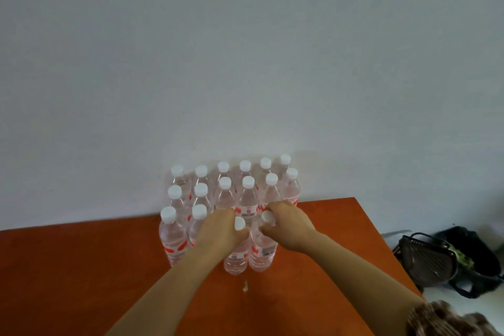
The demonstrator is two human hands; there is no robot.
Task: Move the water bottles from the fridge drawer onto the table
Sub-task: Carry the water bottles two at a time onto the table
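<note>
The left hand [221,229] curls its fingers round the neck of a clear plastic water bottle with a white cap [236,259]; the right hand [289,226] grips a second such bottle [263,251] likewise; both stand in front of the block of bottles [226,188] at the far edge of the orange-brown table [81,267]. Seat each base flat before letting go (a tilt could topple neighbours); open room lies towards the near edge; beyond the right edge sits a black basket [431,262].
</note>
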